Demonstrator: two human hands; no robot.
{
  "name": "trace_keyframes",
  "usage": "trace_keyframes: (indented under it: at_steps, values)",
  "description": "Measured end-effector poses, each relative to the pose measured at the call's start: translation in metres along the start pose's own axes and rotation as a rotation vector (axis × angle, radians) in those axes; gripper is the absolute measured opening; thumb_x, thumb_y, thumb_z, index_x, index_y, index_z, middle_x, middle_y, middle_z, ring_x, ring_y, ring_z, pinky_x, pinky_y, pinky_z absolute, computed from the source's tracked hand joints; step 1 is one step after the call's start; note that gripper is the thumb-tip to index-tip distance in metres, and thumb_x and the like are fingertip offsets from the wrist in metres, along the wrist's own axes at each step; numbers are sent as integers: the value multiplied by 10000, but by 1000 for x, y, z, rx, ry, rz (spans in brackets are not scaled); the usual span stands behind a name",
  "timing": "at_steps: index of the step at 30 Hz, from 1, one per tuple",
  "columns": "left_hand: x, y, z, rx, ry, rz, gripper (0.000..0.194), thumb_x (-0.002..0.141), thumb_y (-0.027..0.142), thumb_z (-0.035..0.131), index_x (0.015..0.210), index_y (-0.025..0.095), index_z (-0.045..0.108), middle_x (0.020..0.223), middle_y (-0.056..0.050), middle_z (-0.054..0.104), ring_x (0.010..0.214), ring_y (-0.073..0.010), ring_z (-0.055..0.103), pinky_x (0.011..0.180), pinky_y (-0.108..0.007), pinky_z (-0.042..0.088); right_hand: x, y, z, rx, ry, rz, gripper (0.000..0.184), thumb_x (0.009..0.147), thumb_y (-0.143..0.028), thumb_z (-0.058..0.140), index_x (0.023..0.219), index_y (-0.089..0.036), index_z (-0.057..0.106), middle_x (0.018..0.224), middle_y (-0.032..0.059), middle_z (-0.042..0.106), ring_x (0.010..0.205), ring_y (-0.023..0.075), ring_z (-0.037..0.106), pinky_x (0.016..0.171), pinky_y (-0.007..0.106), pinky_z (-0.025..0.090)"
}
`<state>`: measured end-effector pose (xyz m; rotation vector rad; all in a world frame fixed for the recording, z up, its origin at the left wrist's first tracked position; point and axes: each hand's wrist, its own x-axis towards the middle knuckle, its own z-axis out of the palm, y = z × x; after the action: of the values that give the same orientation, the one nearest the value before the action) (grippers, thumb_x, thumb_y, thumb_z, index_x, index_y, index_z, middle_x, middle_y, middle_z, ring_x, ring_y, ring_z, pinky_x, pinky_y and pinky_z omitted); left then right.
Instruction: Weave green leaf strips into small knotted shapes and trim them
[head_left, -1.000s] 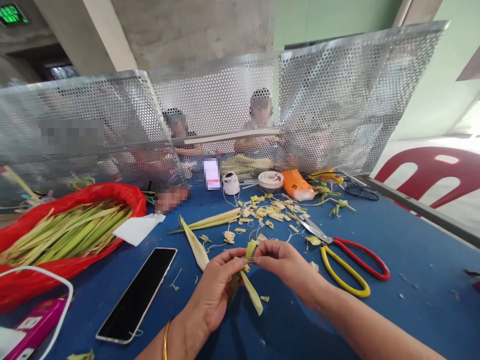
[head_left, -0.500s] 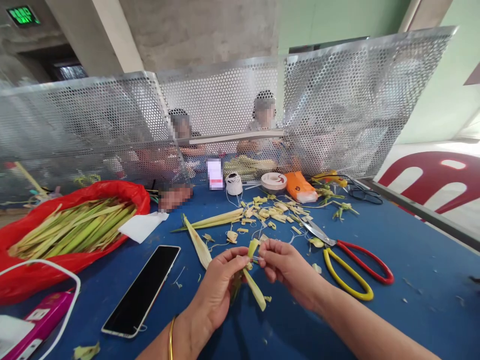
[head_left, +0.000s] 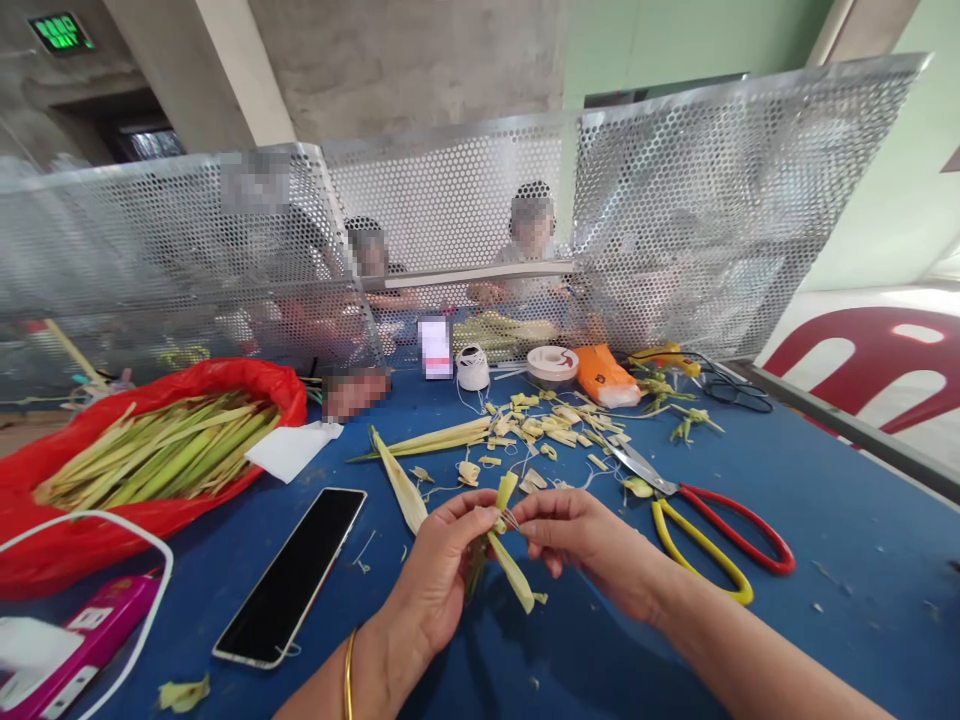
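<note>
Above the blue table, my left hand [head_left: 444, 560] is closed on a small bundle of pale green husk strips [head_left: 512, 572]; part of the bundle is hidden in the palm. One strip sticks up past the thumb and another hangs down to the right. My right hand [head_left: 574, 528] pinches a thin white thread [head_left: 510, 518] close against the bundle. Husk scraps [head_left: 544, 425] lie beyond my hands, with a long husk leaf [head_left: 397, 480] to the left. Scissors [head_left: 652, 475] with one red and one yellow handle rest partly open, right of my right hand.
A red plastic bag [head_left: 289, 385] full of husk strips, a black-screened phone [head_left: 292, 580] and a purple power strip [head_left: 90, 635] lie left. Behind stand a thread spool [head_left: 472, 370], a tape roll [head_left: 553, 362], an orange packet [head_left: 606, 377] and a perforated metal screen [head_left: 450, 190], with people beyond.
My right hand drew slightly away from the bundle with the thread, then came back close to it. My left hand keeps its hold. The whole view has shifted a little.
</note>
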<state>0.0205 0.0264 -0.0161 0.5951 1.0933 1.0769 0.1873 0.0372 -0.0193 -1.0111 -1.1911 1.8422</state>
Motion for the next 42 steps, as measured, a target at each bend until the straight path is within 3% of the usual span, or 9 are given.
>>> trace_keyframes:
  at_steps: [10,16,21,24,27,30,32,38,42]
  values:
    - [-1,0,-1,39,16,2,313,608,245,790,890,158,685,731,-35,708,638,-131,628,616,-228,461,4,4,-3,195,-23,78,152,633,-235,695,767,-169,667,547,-51,554,441,54,430,491,199,349]
    - [-1,0,1,-86,-16,-51,261,642,174,765,889,147,685,695,-25,701,589,-119,632,578,-208,492,2,0,1,-155,8,-10,134,619,-195,572,724,-175,653,553,-49,546,489,78,461,513,209,382]
    - [-3,4,5,-222,-3,-118,146,784,90,648,926,109,672,704,-36,686,588,-111,642,545,-198,521,1,-2,-11,-538,-54,-11,94,699,-216,579,743,-193,658,598,-21,602,565,132,551,575,265,445]
    - [-4,8,8,-279,20,-180,132,848,76,581,952,99,659,721,-41,680,585,-105,646,525,-189,524,0,-8,-17,-772,141,-186,134,758,-287,631,830,-218,721,860,42,689,795,194,611,735,326,454]
    - [-6,9,9,-282,-10,-221,142,873,91,565,984,99,652,716,-36,670,582,-108,647,508,-190,528,-1,-11,-13,-512,245,-315,198,794,-365,634,906,-233,731,959,48,692,920,217,608,844,351,439]
    - [-6,6,8,-255,-58,-257,137,875,114,579,988,101,655,696,-35,664,566,-101,639,511,-185,534,-1,-9,0,-142,86,-275,218,757,-396,693,842,-198,726,797,23,683,794,180,602,786,320,448]
    - [-4,3,7,-235,-94,-273,119,863,136,609,964,104,661,672,-31,657,551,-95,629,518,-182,536,-2,-5,7,-37,30,-248,230,733,-398,724,778,-173,722,707,7,650,703,149,563,722,293,435]
    - [-1,-9,2,-134,-193,-267,170,816,209,681,953,109,675,792,-55,696,679,-139,670,604,-231,558,-2,-1,9,-15,136,-190,291,666,-407,761,586,-162,626,573,-15,576,585,126,512,622,277,399]
    - [-2,-11,0,47,-233,-186,317,835,381,647,1012,120,677,964,-106,711,855,-204,678,718,-298,555,1,0,3,-122,233,-134,312,652,-393,729,511,-177,554,507,-42,493,529,101,419,539,255,321]
